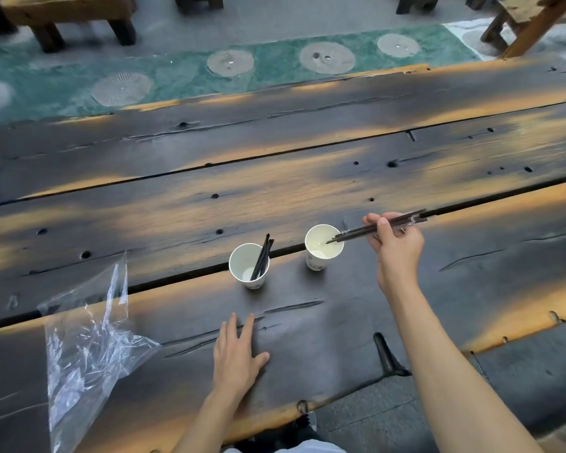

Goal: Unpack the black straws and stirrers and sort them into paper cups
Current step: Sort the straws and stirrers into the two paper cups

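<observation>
Two white paper cups stand on the dark wooden table. The left cup (249,265) holds several black sticks (263,256) leaning to the right. The right cup (323,246) has nothing standing in it. My right hand (396,243) is shut on a bundle of black straws (378,225), held nearly level, with its left tip over the right cup's mouth. My left hand (237,356) lies flat and open on the table, nearer to me than the left cup.
A crumpled clear plastic bag (89,341) lies on the table at the left. The table (307,178) is made of long dark planks with gaps and knot holes. Beyond it are a green floor strip (177,73) and wooden benches (69,14).
</observation>
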The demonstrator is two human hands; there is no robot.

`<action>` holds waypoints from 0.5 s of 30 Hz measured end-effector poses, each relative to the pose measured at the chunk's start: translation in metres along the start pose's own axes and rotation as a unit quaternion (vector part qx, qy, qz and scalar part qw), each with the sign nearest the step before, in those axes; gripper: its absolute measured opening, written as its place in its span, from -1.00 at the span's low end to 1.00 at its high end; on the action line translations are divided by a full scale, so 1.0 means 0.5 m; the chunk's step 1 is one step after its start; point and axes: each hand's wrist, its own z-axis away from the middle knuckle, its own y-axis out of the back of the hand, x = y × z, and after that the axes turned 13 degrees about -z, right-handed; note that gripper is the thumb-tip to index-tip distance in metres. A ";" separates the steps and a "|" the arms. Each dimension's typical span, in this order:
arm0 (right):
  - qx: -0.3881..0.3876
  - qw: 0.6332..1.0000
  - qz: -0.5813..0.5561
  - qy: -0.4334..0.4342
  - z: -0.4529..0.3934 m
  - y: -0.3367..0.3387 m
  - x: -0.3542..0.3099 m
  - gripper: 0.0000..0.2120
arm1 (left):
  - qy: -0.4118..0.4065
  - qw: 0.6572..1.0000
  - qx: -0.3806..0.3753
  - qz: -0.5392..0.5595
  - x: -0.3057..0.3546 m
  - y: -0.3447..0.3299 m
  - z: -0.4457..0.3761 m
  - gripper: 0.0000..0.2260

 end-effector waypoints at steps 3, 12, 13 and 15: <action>0.005 1.000 0.029 0.010 -0.010 -0.008 0.020 -0.91 | -0.013 0.996 -0.039 -0.083 -0.003 -0.017 -0.012 -0.11; -0.039 0.991 0.122 -0.023 -0.034 -0.020 0.086 -0.84 | 0.011 0.990 -0.097 -0.098 -0.012 -0.045 -0.025 -0.08; -0.044 0.990 0.131 -0.026 -0.035 -0.022 0.092 -0.84 | 0.012 0.990 -0.097 -0.097 -0.011 -0.046 -0.025 -0.07; -0.053 0.987 0.150 -0.033 -0.039 -0.026 0.102 -0.87 | 0.013 0.991 -0.095 -0.095 -0.010 -0.046 -0.025 -0.06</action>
